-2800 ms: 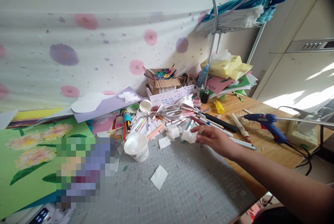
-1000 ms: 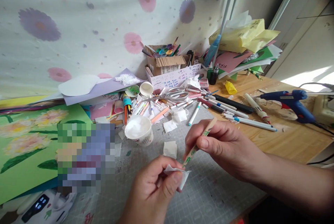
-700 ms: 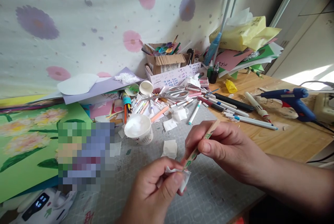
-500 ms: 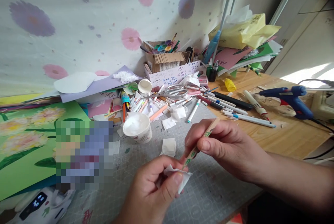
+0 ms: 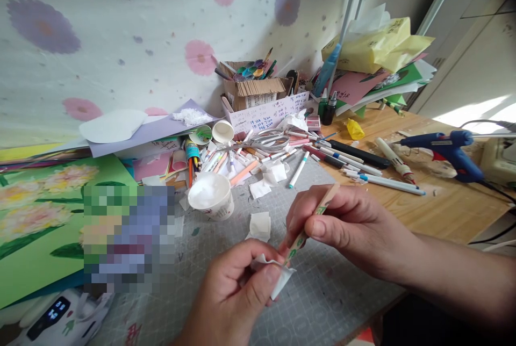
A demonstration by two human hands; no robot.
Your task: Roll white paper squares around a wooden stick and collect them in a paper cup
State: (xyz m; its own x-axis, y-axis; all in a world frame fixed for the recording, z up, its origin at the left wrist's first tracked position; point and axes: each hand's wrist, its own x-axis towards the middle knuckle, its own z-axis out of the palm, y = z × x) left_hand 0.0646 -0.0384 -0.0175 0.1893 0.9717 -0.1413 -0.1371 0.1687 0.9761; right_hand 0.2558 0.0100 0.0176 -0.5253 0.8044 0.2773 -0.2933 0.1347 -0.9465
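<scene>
My left hand (image 5: 239, 292) is closed on a small piece of white tissue paper (image 5: 282, 280), pinched between thumb and fingers. My right hand (image 5: 338, 228) grips a flat wooden stick (image 5: 321, 207) with green print, slanting down toward the left hand. The stick's lower end meets the paper at my left fingertips; whether it presses into a fold I cannot tell. Just beyond the hands, a small white paper square (image 5: 259, 226) lies on the grey cutting mat (image 5: 318, 303). Behind it stands a paper cup (image 5: 211, 196) with something white and foamy inside.
Markers, pens and scissors (image 5: 271, 142) lie piled at the back, before a cardboard box (image 5: 253, 88). A blue glue gun (image 5: 447, 147) with a cord rests at the right. A green flower picture (image 5: 36, 238) and a white device with a display (image 5: 60, 319) are at the left.
The stick stands slightly steeper, its lower end shifted a little to the right against the paper. Both hands keep their hold. The view has shifted very slightly.
</scene>
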